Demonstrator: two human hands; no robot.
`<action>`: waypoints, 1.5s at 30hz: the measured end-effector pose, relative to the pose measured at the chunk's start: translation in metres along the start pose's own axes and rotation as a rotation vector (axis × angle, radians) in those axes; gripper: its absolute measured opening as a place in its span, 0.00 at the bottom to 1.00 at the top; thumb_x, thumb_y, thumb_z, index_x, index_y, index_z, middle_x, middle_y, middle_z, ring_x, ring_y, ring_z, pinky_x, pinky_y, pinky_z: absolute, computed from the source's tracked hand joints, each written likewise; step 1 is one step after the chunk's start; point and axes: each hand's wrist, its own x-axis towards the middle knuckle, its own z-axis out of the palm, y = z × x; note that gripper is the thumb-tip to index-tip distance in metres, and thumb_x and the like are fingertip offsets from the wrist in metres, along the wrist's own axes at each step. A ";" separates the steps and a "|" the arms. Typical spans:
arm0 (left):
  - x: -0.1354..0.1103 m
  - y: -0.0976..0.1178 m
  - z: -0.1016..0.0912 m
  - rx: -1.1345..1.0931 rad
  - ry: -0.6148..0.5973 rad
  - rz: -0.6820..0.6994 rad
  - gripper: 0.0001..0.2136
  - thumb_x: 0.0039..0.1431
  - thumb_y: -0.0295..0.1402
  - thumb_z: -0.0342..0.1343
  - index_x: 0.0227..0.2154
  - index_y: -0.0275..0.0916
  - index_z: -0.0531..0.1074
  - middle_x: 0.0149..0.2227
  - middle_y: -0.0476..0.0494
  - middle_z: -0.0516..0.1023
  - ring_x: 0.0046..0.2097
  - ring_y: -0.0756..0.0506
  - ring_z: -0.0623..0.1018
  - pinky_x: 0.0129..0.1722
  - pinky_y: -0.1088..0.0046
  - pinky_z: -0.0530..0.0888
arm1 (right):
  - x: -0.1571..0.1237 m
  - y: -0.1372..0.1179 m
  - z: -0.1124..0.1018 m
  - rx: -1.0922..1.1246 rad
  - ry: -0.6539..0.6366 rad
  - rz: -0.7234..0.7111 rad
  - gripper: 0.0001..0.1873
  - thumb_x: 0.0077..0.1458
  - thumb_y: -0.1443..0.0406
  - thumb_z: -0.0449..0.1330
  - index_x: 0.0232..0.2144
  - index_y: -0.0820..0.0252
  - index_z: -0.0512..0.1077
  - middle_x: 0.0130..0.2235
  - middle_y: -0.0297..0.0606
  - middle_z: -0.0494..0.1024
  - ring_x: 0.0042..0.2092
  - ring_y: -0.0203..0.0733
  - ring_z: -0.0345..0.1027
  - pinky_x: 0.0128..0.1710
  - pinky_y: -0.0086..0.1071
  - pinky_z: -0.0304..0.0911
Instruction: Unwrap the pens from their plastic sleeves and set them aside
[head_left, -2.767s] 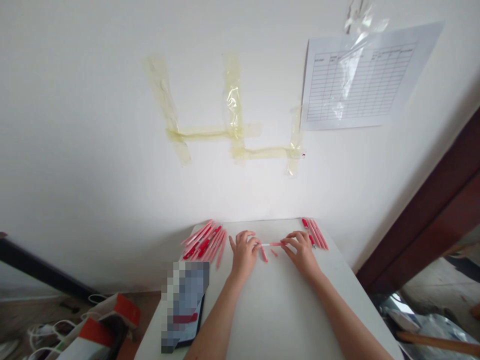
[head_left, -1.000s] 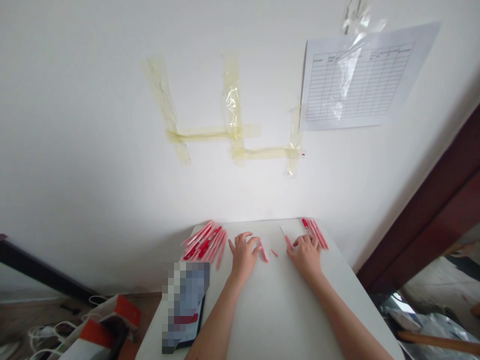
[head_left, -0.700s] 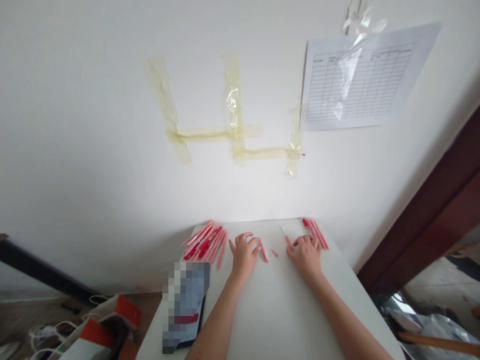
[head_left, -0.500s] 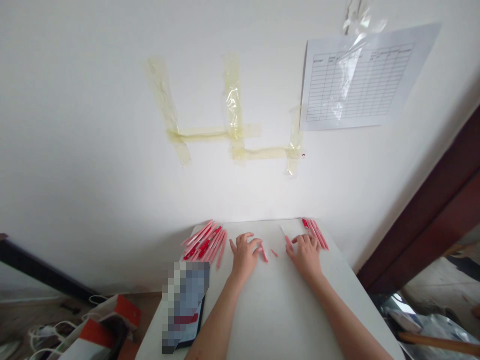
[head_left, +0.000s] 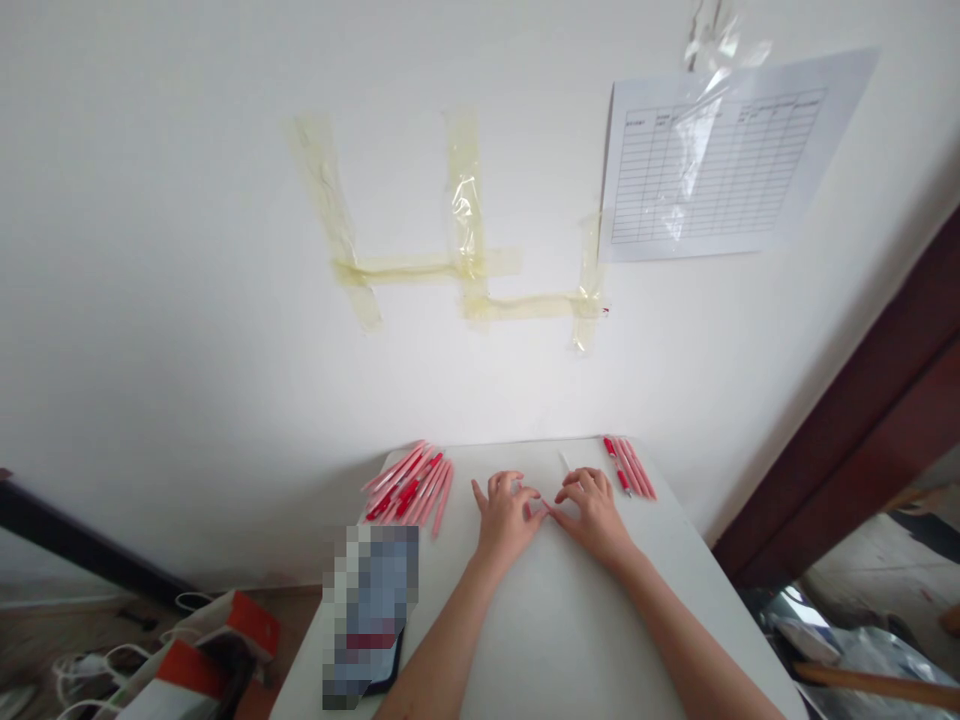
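Note:
My left hand [head_left: 504, 520] and my right hand [head_left: 594, 514] meet fingertip to fingertip at the far middle of the white table [head_left: 570, 630]. Both have their fingers curled. A small pink pen piece [head_left: 545, 506] shows between the fingertips, pinched by my right hand. Whatever my left fingers close on is hidden. A pile of red and pink pens [head_left: 412, 485] lies left of my left hand. A short row of red and pink pens [head_left: 628, 467] lies right of my right hand. A thin white refill [head_left: 564, 461] rests just beyond my right hand.
A phone [head_left: 371, 620] lies at the table's left edge. The table stands against a white wall bearing tape strips [head_left: 466, 270] and a printed chart [head_left: 712, 160]. Boxes and cables [head_left: 195, 655] sit on the floor at left; a dark wooden door frame [head_left: 862, 430] rises at right.
Both hands have moved inward from either side of the loose pink pieces and now meet over them. The refill that my right hand held lies on the table.

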 end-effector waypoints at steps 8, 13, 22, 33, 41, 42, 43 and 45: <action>0.000 0.003 0.000 0.005 -0.019 0.003 0.08 0.53 0.37 0.66 0.38 0.53 0.79 0.55 0.47 0.71 0.61 0.38 0.65 0.65 0.29 0.40 | 0.001 -0.001 0.002 -0.024 -0.012 0.003 0.06 0.59 0.59 0.63 0.34 0.52 0.78 0.45 0.42 0.74 0.53 0.51 0.61 0.56 0.49 0.57; 0.000 0.003 0.000 -0.007 -0.014 0.011 0.07 0.54 0.38 0.65 0.37 0.53 0.79 0.54 0.46 0.72 0.61 0.38 0.65 0.65 0.29 0.39 | 0.001 0.000 0.003 -0.036 -0.021 0.006 0.05 0.59 0.60 0.62 0.34 0.52 0.78 0.45 0.41 0.74 0.53 0.51 0.61 0.58 0.51 0.55; 0.000 0.005 -0.003 -0.017 -0.037 0.027 0.09 0.55 0.33 0.62 0.39 0.54 0.80 0.54 0.46 0.72 0.61 0.38 0.65 0.65 0.29 0.37 | 0.001 0.016 -0.001 -0.086 0.070 0.070 0.06 0.60 0.61 0.60 0.33 0.53 0.78 0.43 0.43 0.74 0.51 0.52 0.60 0.52 0.48 0.60; 0.001 0.004 -0.001 0.007 -0.075 0.015 0.09 0.54 0.30 0.62 0.35 0.54 0.80 0.53 0.46 0.72 0.60 0.37 0.65 0.64 0.27 0.38 | 0.002 0.017 -0.003 -0.087 0.113 0.086 0.07 0.60 0.61 0.60 0.33 0.53 0.78 0.42 0.43 0.74 0.50 0.52 0.60 0.50 0.48 0.60; 0.001 0.003 0.001 -0.011 -0.033 0.024 0.05 0.58 0.31 0.60 0.34 0.49 0.78 0.53 0.48 0.73 0.61 0.39 0.65 0.64 0.29 0.39 | 0.002 0.019 -0.003 -0.055 0.112 0.089 0.07 0.61 0.61 0.59 0.34 0.53 0.78 0.43 0.43 0.74 0.51 0.52 0.60 0.51 0.48 0.61; 0.001 0.003 0.001 -0.013 -0.023 0.022 0.05 0.59 0.30 0.60 0.35 0.49 0.77 0.53 0.48 0.73 0.61 0.40 0.65 0.65 0.29 0.39 | 0.002 0.020 -0.003 -0.048 0.115 0.083 0.07 0.61 0.62 0.59 0.34 0.53 0.78 0.43 0.42 0.74 0.50 0.52 0.60 0.51 0.48 0.61; 0.001 0.003 0.001 -0.015 -0.013 0.019 0.05 0.59 0.30 0.59 0.35 0.48 0.77 0.53 0.47 0.73 0.61 0.40 0.65 0.65 0.29 0.40 | 0.002 0.020 -0.003 -0.040 0.117 0.075 0.07 0.61 0.62 0.59 0.34 0.53 0.78 0.43 0.42 0.74 0.50 0.52 0.60 0.51 0.48 0.61; 0.001 0.002 0.000 -0.014 0.004 0.013 0.05 0.61 0.30 0.57 0.37 0.47 0.76 0.54 0.47 0.73 0.61 0.40 0.66 0.65 0.30 0.41 | 0.002 0.020 -0.003 -0.018 0.115 0.056 0.07 0.61 0.61 0.60 0.34 0.52 0.78 0.43 0.42 0.74 0.50 0.52 0.61 0.51 0.48 0.61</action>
